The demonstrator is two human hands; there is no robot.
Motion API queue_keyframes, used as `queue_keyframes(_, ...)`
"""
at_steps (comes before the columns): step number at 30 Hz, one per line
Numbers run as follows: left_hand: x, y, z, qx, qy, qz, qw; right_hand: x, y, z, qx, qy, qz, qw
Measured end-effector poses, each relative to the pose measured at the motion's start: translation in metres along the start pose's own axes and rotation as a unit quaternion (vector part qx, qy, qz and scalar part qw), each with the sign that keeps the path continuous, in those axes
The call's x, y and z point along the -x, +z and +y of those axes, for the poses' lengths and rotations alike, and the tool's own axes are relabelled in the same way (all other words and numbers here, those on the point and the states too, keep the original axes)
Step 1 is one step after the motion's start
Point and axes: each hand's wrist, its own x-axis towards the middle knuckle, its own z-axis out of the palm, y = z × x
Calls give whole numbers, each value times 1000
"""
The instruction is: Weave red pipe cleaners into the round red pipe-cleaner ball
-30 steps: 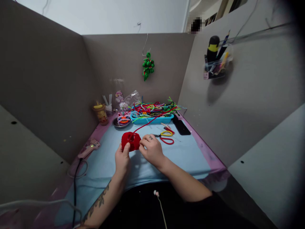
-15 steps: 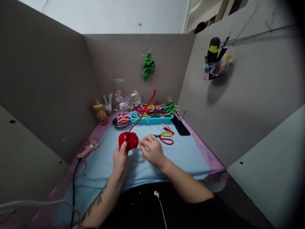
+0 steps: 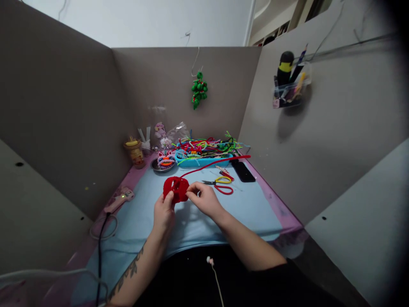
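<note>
Above the front half of the cloth, my left hand (image 3: 164,209) grips a flat, rounded red pipe-cleaner piece (image 3: 182,194) at its lower left, thumb on top. The piece has openings near its middle. From its top a long loose red stem (image 3: 214,163) reaches out to the right, past the front of the blue tray. My right hand (image 3: 204,197) is closed in a pinch at the piece's right edge; the fingers cover what lies between the tips. Just beyond that hand lie scissors (image 3: 220,185) with one yellow and one red handle, blades apart.
A blue tray (image 3: 204,162) heaped with coloured stems stands at the back. Left of it, a metal dish (image 3: 162,168) holds a pink figure. A black phone (image 3: 243,171) lies right, a pink glue gun (image 3: 119,200) left with its cord. Grey partitions (image 3: 191,59) enclose the table.
The loose red stem has swung from pointing up and away to lying out toward the right. Both hands and the red piece have shifted slightly right; my right fingers are still at its edge.
</note>
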Motion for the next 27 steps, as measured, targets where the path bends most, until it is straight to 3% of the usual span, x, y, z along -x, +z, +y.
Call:
queue_keyframes(4,0,1,-1,17,-6,-7,1000,-1,-1,2,6,-4,-2,1000)
queue_keyframes(10,1,1,-3,8,-2,2,1000,-1,2,5,93,-75,16,993)
queue_keyframes(17,-3,-3,-6,48,-40,0,998,7,10,13,217,-221,39,950)
queue_keyframes(21,-6,-4,-6,108,-87,24,990,18,16,19,309,-249,36,917)
queue_keyframes(24,-10,-6,-4,151,-148,40,976,19,14,24,271,-227,29,935)
queue_keyframes(27,-14,-11,0,185,-230,44,954,13,1,28,141,-185,49,971)
